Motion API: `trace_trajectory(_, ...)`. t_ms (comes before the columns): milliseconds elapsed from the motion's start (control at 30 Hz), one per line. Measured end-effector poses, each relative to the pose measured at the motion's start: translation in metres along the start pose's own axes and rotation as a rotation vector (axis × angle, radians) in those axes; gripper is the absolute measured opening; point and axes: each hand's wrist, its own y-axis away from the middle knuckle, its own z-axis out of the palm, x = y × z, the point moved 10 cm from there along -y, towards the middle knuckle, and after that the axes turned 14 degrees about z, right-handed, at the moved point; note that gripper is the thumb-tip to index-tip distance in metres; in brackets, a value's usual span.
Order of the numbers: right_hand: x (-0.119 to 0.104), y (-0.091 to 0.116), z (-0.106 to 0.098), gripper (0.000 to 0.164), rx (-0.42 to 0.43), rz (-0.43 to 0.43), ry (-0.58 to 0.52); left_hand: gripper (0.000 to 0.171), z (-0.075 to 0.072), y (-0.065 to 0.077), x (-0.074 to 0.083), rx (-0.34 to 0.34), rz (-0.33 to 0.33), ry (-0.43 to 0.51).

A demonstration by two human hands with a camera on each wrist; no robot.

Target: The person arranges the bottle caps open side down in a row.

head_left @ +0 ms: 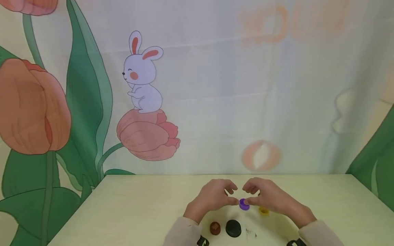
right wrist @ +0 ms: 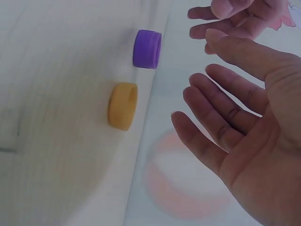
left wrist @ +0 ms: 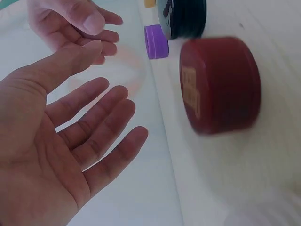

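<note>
Both hands hover over the table, facing each other, with fingers relaxed and nothing held. My left hand (head_left: 212, 196) shows a bare palm in the left wrist view, and my right hand (right wrist: 249, 127) does likewise in the right wrist view. Below and between them sits a purple bottle cap (right wrist: 146, 49), partly covered by the right thumb in the head view. A yellow cap (right wrist: 123, 106) lies to its right, under the right hand. Nearer the body, a dark red cap (left wrist: 220, 85) with a tan mark stands left of a larger black cap (head_left: 233, 228).
The pale table (head_left: 132, 208) ends at a hanging cloth (head_left: 209, 102) printed with tulips and a rabbit. Small dark marks (head_left: 250, 233) show on the tabletop right of the black cap. Dark straps (head_left: 203, 241) appear at the bottom edge, by the sleeves.
</note>
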Motion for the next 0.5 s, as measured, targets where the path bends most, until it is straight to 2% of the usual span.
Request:
trace_trajectory(267,0.018,-0.008,0.006,0.033,-0.002,0.070,0.002,0.037,0.010,-0.004,-0.006,0.001,-0.038,0.016)
trace_trajectory(400,0.027,-0.009,0.010,0.034,-0.034,0.122,-0.009,0.038,0.019,-0.006,-0.009,-0.012,-0.034,0.027)
trace_trajectory(500,0.031,-0.007,0.013,0.036,-0.064,0.124,-0.017,0.041,0.024,-0.009,-0.010,-0.018,-0.025,0.042)
